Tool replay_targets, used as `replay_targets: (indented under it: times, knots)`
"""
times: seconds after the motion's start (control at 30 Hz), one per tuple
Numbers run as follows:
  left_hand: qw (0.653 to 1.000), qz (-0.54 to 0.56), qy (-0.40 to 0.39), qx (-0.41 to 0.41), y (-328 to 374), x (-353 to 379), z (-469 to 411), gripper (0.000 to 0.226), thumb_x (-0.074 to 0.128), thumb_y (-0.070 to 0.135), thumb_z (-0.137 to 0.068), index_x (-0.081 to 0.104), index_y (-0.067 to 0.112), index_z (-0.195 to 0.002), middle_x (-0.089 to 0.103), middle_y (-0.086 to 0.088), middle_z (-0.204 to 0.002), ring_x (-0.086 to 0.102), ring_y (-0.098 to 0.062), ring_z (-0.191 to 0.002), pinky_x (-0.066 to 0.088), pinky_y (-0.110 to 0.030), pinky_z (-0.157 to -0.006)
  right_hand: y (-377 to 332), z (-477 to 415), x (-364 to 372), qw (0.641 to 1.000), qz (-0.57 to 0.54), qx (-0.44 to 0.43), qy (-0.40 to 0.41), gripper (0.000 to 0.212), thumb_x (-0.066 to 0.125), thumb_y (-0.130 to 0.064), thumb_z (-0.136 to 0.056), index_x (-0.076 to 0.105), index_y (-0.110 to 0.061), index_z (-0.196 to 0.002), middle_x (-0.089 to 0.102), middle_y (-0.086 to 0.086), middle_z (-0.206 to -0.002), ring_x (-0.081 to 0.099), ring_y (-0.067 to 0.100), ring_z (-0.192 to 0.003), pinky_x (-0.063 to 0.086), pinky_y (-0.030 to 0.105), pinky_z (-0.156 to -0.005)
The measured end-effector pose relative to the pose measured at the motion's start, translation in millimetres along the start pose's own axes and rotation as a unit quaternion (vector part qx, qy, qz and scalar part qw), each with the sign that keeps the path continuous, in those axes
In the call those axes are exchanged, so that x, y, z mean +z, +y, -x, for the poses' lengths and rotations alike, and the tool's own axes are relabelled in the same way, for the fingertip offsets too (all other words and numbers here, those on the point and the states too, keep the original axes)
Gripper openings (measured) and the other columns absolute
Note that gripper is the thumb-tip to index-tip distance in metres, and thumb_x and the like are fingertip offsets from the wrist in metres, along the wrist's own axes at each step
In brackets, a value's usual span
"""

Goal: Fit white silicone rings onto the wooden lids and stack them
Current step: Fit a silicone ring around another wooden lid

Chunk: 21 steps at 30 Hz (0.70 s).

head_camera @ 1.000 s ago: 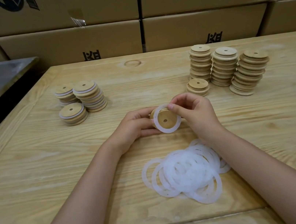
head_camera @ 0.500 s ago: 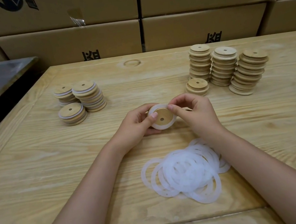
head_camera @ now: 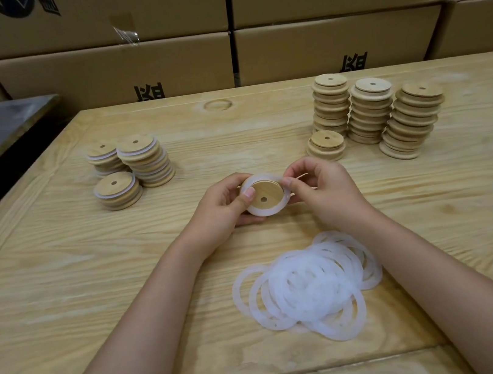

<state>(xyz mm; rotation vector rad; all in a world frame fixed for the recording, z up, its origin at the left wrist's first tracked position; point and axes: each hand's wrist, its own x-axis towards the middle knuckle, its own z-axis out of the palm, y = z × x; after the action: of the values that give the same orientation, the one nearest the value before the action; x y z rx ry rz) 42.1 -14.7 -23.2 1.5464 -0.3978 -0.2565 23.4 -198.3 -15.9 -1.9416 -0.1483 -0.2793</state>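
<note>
Over the table (head_camera: 60, 278), both hands' grips now pinch the lid (head_camera: 267, 194), its ring (head_camera: 266, 211) seated lower.

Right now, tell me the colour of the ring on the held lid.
White, slightly translucent silicone ring; head view.

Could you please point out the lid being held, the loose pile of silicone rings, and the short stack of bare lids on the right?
held lid (head_camera: 264, 197): head view, on its wooden face near the centre hole.
pile of silicone rings (head_camera: 310, 287): head view, on the overlapped middle.
short stack of bare lids (head_camera: 326, 139): head view, on the top lid.
</note>
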Motion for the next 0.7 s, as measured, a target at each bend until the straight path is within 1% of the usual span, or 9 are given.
replay_targets:
  times: [0.03, 0.1, 0.2, 0.3, 0.4, 0.5, 0.57, 0.63, 0.7]
  knots:
    - [1.0, 0.003, 0.0, 0.001, -0.2, 0.3, 0.0, 0.016, 0.046, 0.008, -0.097, 0.06, 0.009, -0.106, 0.062, -0.014, -0.102, 0.066, -0.016, -0.091, 0.059, -0.033, -0.076, -0.2, 0.1, 0.0, 1.0, 0.001, 0.0, 0.0, 0.015, 0.065, -0.014, -0.088, 0.061, -0.023, -0.077, 0.069, -0.006, -0.074, 0.07, 0.011, -0.067, 0.054, 0.025, -0.069]
    - [1.0, 0.009, 0.001, 0.001, -0.4, 0.6, 0.0, 0.017, 0.046, 0.007, -0.097, 0.06, 0.011, -0.105, 0.063, -0.011, -0.1, 0.066, -0.015, -0.09, 0.059, -0.033, -0.076, -0.7, 0.0, 0.2, 1.0, -0.017, 0.007, -0.001, 0.012, 0.067, -0.013, -0.087, 0.063, -0.02, -0.077, 0.07, -0.003, -0.076, 0.07, 0.015, -0.07, 0.057, 0.032, -0.073]
    - [1.0, 0.015, 0.007, -0.002, -0.5, 0.5, -0.9, 0.017, 0.045, 0.007, -0.097, 0.06, 0.01, -0.106, 0.063, -0.012, -0.1, 0.067, -0.018, -0.09, 0.059, -0.033, -0.075, -0.1, -0.1, -0.5, 1.0, -0.025, 0.017, -0.006, 0.008, 0.068, -0.015, -0.086, 0.066, -0.018, -0.079, 0.071, 0.001, -0.079, 0.07, 0.018, -0.072, 0.058, 0.037, -0.077]
    - [1.0, 0.024, 0.008, -0.003, -0.4, -1.3, -0.4, 0.017, 0.046, 0.008, -0.097, 0.06, 0.01, -0.107, 0.064, -0.012, -0.099, 0.068, -0.018, -0.089, 0.058, -0.03, -0.073, 0.1, 0.7, -1.8, 0.999, -0.023, 0.03, -0.017, 0.007, 0.069, -0.018, -0.085, 0.066, -0.019, -0.079, 0.071, 0.001, -0.081, 0.07, 0.019, -0.073, 0.057, 0.039, -0.079]
    - [0.999, 0.033, 0.007, -0.004, -0.4, -1.9, -0.6, 0.018, 0.045, 0.008, -0.097, 0.06, 0.01, -0.106, 0.064, -0.013, -0.102, 0.067, -0.02, -0.091, 0.058, -0.03, -0.074, -0.4, 0.9, -1.8, 0.999, -0.023, 0.032, -0.021, 0.009, 0.067, -0.015, -0.087, 0.065, -0.02, -0.079, 0.07, 0.001, -0.081, 0.07, 0.02, -0.074, 0.056, 0.039, -0.08]
    - [0.999, 0.038, 0.007, -0.007, -0.7, -2.6, -0.7, 0.018, 0.045, 0.008, -0.098, 0.06, 0.01, -0.106, 0.064, -0.015, -0.104, 0.066, -0.023, -0.094, 0.058, -0.032, -0.075, -1.4, 0.9, 0.2, 0.999, -0.013, 0.023, -0.025, 0.012, 0.064, -0.014, -0.089, 0.062, -0.021, -0.079, 0.069, -0.001, -0.08, 0.07, 0.017, -0.073, 0.056, 0.034, -0.077]
    - [0.999, 0.039, 0.01, -0.009, -1.1, -3.0, -0.7, 0.018, 0.045, 0.009, -0.098, 0.061, 0.01, -0.107, 0.064, -0.016, -0.105, 0.067, -0.025, -0.094, 0.058, -0.033, -0.075, -1.2, 1.2, 1.0, 0.999, -0.007, 0.021, -0.024, 0.012, 0.064, -0.015, -0.089, 0.062, -0.022, -0.08, 0.069, -0.003, -0.079, 0.07, 0.017, -0.072, 0.056, 0.033, -0.076]
    - [0.999, 0.049, 0.019, -0.014, -1.4, -3.3, -1.1, 0.019, 0.045, 0.011, -0.098, 0.06, 0.008, -0.11, 0.065, -0.017, -0.106, 0.068, -0.025, -0.095, 0.058, -0.032, -0.075, 0.2, 1.2, 0.4, 0.999, -0.011, 0.031, -0.025, 0.008, 0.066, -0.016, -0.087, 0.064, -0.02, -0.08, 0.069, -0.001, -0.081, 0.07, 0.021, -0.076, 0.057, 0.039, -0.08]
    - [0.997, 0.067, 0.025, -0.019, -1.2, -4.2, -1.6, 0.021, 0.044, 0.012, -0.098, 0.058, 0.007, -0.114, 0.065, -0.016, -0.108, 0.068, -0.026, -0.095, 0.058, -0.032, -0.075, 1.1, 1.9, 1.0, 0.998, -0.016, 0.05, -0.038, 0.007, 0.068, -0.019, -0.086, 0.066, -0.016, -0.081, 0.071, 0.006, -0.083, 0.069, 0.027, -0.082, 0.055, 0.046, -0.085]
